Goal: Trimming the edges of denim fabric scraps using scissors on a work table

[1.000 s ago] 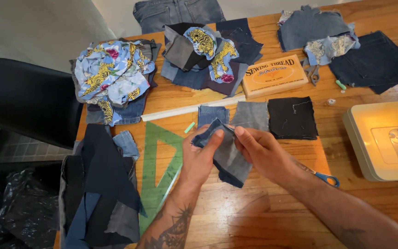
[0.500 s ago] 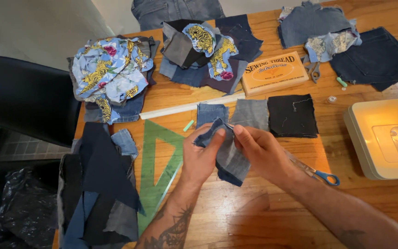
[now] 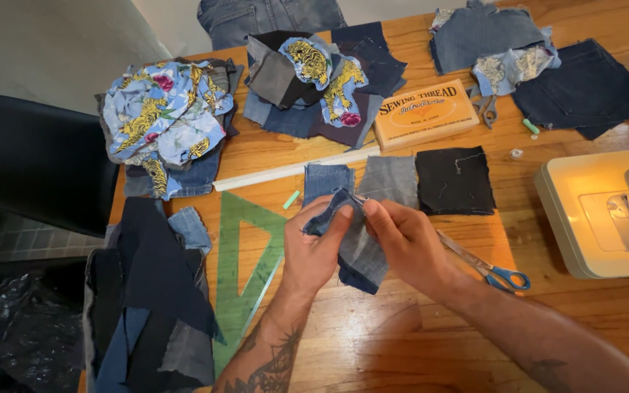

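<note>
At the centre of the frame, a frayed blue-grey denim patch [image 3: 358,251] is pinched along its upper edge by the left hand [image 3: 316,251] and the right hand [image 3: 410,244], both closed on it. Just right lie blue-handled scissors [image 3: 491,269]; a green plastic triangle ruler [image 3: 245,273] lies left; three square fabric swatches [image 3: 400,180] lie above on the wooden table [image 3: 373,342].

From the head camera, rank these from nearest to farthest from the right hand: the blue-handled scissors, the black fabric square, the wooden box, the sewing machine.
Measured from the right hand:
1. Blue-handled scissors, lying just beside the wrist on its right.
2. Black fabric square, just beyond the hand.
3. Wooden box, farther back on the table.
4. Sewing machine, at the far right edge.
</note>
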